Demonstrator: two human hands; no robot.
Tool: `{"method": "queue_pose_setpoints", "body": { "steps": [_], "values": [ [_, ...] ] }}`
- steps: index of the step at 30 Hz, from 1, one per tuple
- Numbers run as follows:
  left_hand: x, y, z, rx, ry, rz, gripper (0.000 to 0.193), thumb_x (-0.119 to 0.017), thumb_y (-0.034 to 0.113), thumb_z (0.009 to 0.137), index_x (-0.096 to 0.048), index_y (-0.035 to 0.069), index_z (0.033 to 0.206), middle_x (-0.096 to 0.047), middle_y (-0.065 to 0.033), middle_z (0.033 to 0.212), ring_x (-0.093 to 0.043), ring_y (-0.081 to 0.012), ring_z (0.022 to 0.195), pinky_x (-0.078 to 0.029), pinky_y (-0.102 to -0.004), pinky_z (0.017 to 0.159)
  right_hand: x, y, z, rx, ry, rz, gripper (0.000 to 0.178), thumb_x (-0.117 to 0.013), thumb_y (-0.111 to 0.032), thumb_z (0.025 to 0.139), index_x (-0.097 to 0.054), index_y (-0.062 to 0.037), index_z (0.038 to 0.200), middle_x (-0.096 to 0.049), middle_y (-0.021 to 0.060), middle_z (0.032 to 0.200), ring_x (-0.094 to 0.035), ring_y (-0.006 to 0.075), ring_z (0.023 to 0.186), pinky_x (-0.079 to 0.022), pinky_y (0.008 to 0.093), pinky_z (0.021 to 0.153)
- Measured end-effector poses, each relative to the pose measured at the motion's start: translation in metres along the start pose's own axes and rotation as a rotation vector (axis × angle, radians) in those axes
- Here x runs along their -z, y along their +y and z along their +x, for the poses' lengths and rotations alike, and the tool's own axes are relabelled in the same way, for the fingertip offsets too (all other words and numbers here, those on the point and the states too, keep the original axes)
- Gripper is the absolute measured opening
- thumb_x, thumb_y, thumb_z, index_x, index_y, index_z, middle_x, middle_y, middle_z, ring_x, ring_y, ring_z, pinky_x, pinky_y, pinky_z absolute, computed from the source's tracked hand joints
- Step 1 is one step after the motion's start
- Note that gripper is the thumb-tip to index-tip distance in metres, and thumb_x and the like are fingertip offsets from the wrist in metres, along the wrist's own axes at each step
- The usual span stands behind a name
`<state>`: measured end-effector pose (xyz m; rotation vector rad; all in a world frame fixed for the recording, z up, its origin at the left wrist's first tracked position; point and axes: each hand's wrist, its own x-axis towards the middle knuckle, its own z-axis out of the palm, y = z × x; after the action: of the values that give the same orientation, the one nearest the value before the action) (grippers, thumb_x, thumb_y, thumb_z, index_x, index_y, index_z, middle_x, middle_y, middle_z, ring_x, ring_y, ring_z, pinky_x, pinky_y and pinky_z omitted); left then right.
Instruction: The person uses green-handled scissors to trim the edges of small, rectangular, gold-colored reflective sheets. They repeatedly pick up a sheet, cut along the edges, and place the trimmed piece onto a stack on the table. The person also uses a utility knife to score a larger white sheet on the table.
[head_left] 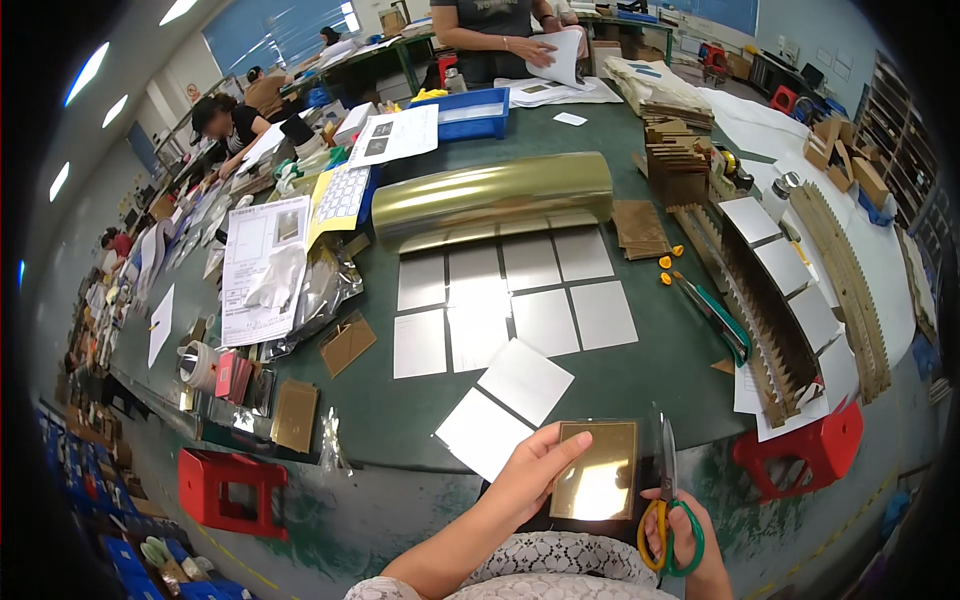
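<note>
My left hand grips a shiny gold-brown rectangular plate by its left side, thumb on top. A thin clear film edge shows around the plate. My right hand is closed round a pair of scissors with one green and one yellow handle loop. The blades point away from me, along the right edge of the plate. Just beyond my left hand lie silvery-white rectangular sheets. Farther off, several like them sit in rows, partly under a large roll of gold film.
A green table spreads before me. At right lie a green-handled cutter, yellow caps and notched racks. Papers and small plates are at left. Red stools stand below. Across the table, a person handles white sheets.
</note>
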<state>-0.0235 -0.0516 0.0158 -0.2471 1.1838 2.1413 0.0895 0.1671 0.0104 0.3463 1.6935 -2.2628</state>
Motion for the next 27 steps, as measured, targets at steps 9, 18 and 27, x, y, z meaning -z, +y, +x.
{"method": "queue_pose_setpoints", "body": {
  "steps": [9, 18, 27],
  "values": [
    [0.012, -0.005, -0.003, 0.060, -0.144, -0.021, 0.035, -0.056, 0.016, 0.094, -0.050, 0.001, 0.126, -0.061, -0.0072, 0.116, -0.062, -0.0114, 0.102, -0.052, -0.0253, 0.083, -0.009, 0.008, -0.006, 0.012, 0.056, -0.015, 0.062, -0.056, -0.047, 0.091, -0.047, 0.0070, 0.121, -0.055, 0.0085, 0.079, -0.052, 0.0106, 0.061, -0.041, 0.0229, 0.052],
    [-0.007, -0.008, -0.001, -0.272, 0.160, -0.006, 0.032, -0.053, 0.021, 0.097, -0.049, 0.006, 0.125, -0.062, -0.0013, 0.109, -0.055, -0.0009, 0.073, -0.039, -0.0156, 0.054, -0.007, 0.010, -0.003, 0.043, -0.020, -0.097, 0.077, -0.059, -0.057, 0.085, -0.043, 0.0035, 0.129, -0.055, 0.0077, 0.088, -0.053, 0.0111, 0.072, -0.043, 0.0229, 0.065],
    [-0.013, -0.011, 0.010, -0.339, 0.093, 0.233, 0.030, -0.047, 0.015, 0.098, -0.045, -0.001, 0.123, -0.057, -0.0093, 0.118, -0.058, -0.0146, 0.105, -0.048, -0.0283, 0.088, 0.005, 0.021, -0.004, 0.016, -0.046, -0.134, 0.081, -0.075, -0.043, 0.077, -0.039, -0.0009, 0.135, -0.051, 0.0077, 0.102, -0.048, 0.0133, 0.089, -0.040, 0.0267, 0.084]
  ]
}}
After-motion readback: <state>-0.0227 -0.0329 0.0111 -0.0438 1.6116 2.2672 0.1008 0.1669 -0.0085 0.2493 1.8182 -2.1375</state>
